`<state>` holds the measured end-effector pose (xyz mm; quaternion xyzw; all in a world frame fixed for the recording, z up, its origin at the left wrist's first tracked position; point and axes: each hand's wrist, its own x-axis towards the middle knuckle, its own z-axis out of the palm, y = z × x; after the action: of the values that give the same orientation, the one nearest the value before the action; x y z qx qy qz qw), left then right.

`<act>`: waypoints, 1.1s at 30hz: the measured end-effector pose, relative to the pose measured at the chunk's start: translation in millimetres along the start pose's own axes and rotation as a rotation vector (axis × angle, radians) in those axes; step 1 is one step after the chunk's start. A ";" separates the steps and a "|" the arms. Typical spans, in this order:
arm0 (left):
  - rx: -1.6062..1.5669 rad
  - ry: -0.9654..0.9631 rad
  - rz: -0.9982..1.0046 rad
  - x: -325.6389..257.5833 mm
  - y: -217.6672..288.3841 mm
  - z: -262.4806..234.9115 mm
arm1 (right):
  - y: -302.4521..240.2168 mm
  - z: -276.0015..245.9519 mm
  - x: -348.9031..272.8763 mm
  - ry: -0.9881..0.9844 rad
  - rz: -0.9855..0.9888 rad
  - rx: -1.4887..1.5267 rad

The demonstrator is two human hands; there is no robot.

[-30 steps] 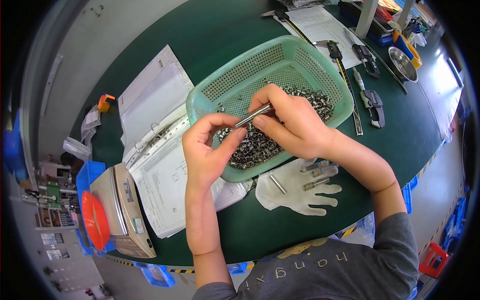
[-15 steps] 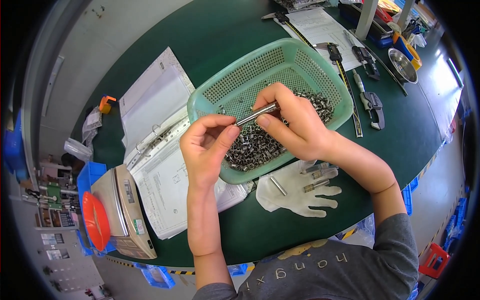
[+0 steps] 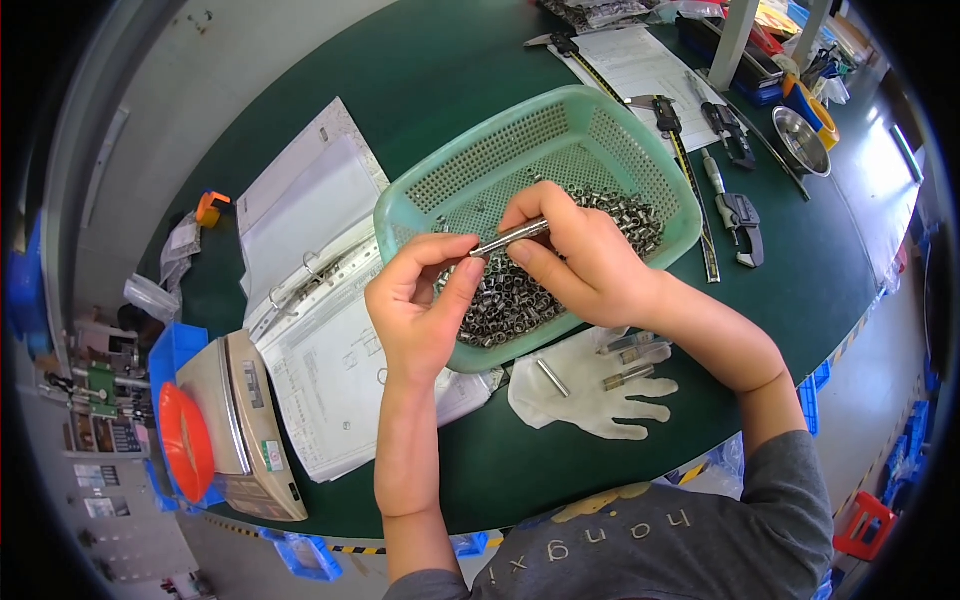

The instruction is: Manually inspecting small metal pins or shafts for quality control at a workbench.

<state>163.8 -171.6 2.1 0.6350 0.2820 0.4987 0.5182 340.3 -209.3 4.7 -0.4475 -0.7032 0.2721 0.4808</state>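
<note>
Between thumb and fingers, my right hand (image 3: 585, 250) grips a slim, shiny metal rod (image 3: 512, 238), tilted with its left end lower. My left hand (image 3: 420, 300) pinches at that left end; whatever small part sits between its fingertips is mostly hidden. Both hands are over a green perforated plastic basket (image 3: 425, 192). Many small, shiny metal rings (image 3: 515, 300) are heaped in its near and right part. Near the basket's front edge lies a white glove (image 3: 540, 408), bearing a short metal pin (image 3: 553, 378) and several clear tubes (image 3: 628, 377).
Left of the basket are an open ring binder with drawings (image 3: 320, 370) and a weighing scale (image 3: 262, 430) with a red tray (image 3: 186, 443). Calipers (image 3: 690, 190), a micrometer (image 3: 738, 215) and a metal bowl (image 3: 800, 140) lie to the right on the green table (image 3: 300, 130).
My right hand has lowered slightly, and the rod with it, now lying a little flatter. The left fingertips stay at the rod's left end. The whole view has shifted slightly.
</note>
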 end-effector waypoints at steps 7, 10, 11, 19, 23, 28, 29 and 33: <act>0.126 -0.030 0.234 -1.0 -10.0 5.3 | -3.5 4.5 0.4 -0.023 0.025 -0.050; 0.138 0.023 0.306 1.6 -6.4 12.6 | -0.8 5.4 0.2 0.046 -0.030 0.010; 0.134 0.020 0.307 0.9 -1.6 14.5 | -0.8 2.2 0.6 0.049 -0.029 0.006; -0.090 0.013 0.024 -3.7 -2.9 8.8 | 1.5 -3.5 1.6 -0.054 -0.041 0.166; -0.024 0.039 -0.010 1.5 4.1 -2.1 | -5.6 -16.6 9.4 -0.024 0.207 0.312; 0.019 0.288 -0.001 12.5 2.0 -21.7 | 29.4 -46.3 19.6 0.062 0.209 -0.030; 0.019 0.316 -0.012 13.0 1.1 -21.5 | 34.2 -47.3 18.9 0.072 0.182 -0.240; 0.059 0.265 -0.016 10.8 0.6 -15.1 | 37.7 -50.6 16.4 0.087 0.228 -0.504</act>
<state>153.5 -156.7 5.8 0.5760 0.3677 0.5657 0.4615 398.5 -180.0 0.8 -0.6406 -0.6725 0.1215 0.3502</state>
